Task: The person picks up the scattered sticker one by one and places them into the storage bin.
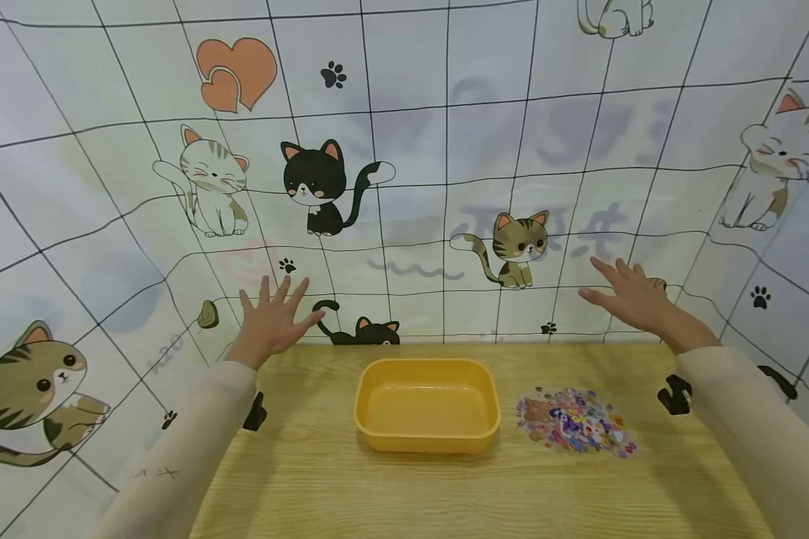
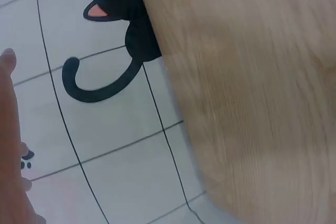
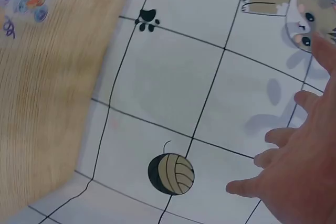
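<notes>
Backdrop sheeting (image 1: 418,217), white with a wavy black grid and printed cartoon cats, rises at the left, runs across the rear and folds round to the right. A large brown-striped printed cat (image 1: 54,378) sits at the far left. Next comes the person's left hand (image 1: 273,322), raised near the rear left of the pale wood-grain table (image 1: 431,498), its fingers spread wide apart; a cream long sleeve (image 1: 182,449) covers the arm, and a small black object (image 1: 255,413) shows beside the wrist. Mid-table sits a yellow rounded-rectangular tray (image 1: 428,443), upright, near the rear edge. Just to its right lies a flat, loose patch of small multicoloured pieces (image 1: 576,423), purple, pink and orange among them, too small to identify singly. Furthest right, the right hand (image 1: 630,296) is raised beyond that patch, fingers also spread, the thumb held out.
</notes>
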The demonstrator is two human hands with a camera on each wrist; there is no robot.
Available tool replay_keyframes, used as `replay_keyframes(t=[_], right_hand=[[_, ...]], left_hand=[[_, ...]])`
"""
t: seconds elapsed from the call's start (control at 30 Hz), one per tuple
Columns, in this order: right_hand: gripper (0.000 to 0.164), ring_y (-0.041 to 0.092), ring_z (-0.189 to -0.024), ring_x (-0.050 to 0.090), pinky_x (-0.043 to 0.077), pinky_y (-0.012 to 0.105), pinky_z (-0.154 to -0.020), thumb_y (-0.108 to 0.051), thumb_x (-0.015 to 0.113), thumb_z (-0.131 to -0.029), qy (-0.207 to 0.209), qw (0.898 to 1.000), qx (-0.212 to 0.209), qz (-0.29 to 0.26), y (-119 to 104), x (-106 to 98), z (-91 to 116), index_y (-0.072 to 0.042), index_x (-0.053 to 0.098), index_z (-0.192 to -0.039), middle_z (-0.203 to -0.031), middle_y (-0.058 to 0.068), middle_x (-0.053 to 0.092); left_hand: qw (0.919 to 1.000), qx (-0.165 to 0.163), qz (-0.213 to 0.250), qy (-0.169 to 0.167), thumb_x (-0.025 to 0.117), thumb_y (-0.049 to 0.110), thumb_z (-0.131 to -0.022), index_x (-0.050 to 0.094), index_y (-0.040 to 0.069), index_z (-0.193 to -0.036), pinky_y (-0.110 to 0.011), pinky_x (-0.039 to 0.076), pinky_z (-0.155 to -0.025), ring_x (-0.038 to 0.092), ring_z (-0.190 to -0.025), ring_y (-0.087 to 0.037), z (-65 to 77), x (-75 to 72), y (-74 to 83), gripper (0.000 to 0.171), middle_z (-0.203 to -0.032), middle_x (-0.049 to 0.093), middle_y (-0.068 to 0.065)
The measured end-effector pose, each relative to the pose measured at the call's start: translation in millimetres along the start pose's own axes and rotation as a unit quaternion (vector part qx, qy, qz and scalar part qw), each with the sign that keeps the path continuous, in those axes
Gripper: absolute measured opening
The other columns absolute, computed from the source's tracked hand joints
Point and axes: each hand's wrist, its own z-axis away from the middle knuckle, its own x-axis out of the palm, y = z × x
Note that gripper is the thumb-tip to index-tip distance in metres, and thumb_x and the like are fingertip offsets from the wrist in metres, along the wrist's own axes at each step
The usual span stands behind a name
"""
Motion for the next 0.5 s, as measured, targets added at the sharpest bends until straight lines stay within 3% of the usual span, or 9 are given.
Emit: replay_keyframes(t=[0.1, 0.27, 0.37, 0.5], right_hand=[[0.089, 0.073, -0.144, -0.006, 0.006, 0.091, -0.103, -0.057, 0.043, -0.107, -0.002, 0.999, -0.013, -0.032, -5, 3, 8, -0.006, 0.0, -0.166, -0.162, 0.045, -0.008], [0.088, 0.067, -0.148, -0.006, 0.01, 0.087, -0.107, -0.046, 0.05, -0.108, -0.007, 0.996, -0.042, -0.081, -15, 14, 28, 0.0, 0.002, -0.165, -0.162, 0.044, -0.01], [0.086, 0.064, -0.15, 0.002, 0.016, 0.084, -0.109, -0.041, 0.054, -0.108, 0.003, 0.994, -0.061, -0.094, -21, 24, 41, 0.003, 0.006, -0.164, -0.163, 0.044, 0.001], [0.082, 0.064, -0.144, 0.023, 0.029, 0.08, -0.106, -0.036, 0.057, -0.107, 0.017, 0.991, -0.079, -0.103, -27, 41, 55, 0.004, 0.013, -0.163, -0.161, 0.042, 0.02]], left_hand=[[0.9998, 0.012, 0.015, -0.004, 0.027, 0.082, -0.098, 0.008, 0.028, -0.168, -0.085, -0.002, -0.114, 0.001, -0.157, -0.055, 7.6, 4.0, 7.5, 0.091, -0.173, 0.011, -0.019], [0.9937, 0.04, 0.103, 0.019, 0.038, 0.074, -0.1, 0.018, 0.022, -0.167, -0.079, 0.02, -0.117, 0.025, -0.154, -0.051, 24.8, 7.1, 32.8, 0.088, -0.17, 0.025, -0.02], [0.9834, 0.06, 0.171, 0.012, 0.045, 0.07, -0.101, 0.02, 0.02, -0.167, -0.073, 0.03, -0.117, 0.033, -0.152, -0.047, 38.0, 10.4, 49.5, 0.086, -0.168, 0.03, -0.019], [0.9588, 0.058, 0.277, -0.022, 0.053, 0.059, -0.103, 0.021, 0.022, -0.167, -0.066, 0.031, -0.121, 0.034, -0.154, -0.042, 56.5, 21.7, 66.2, 0.08, -0.169, 0.031, -0.014]])
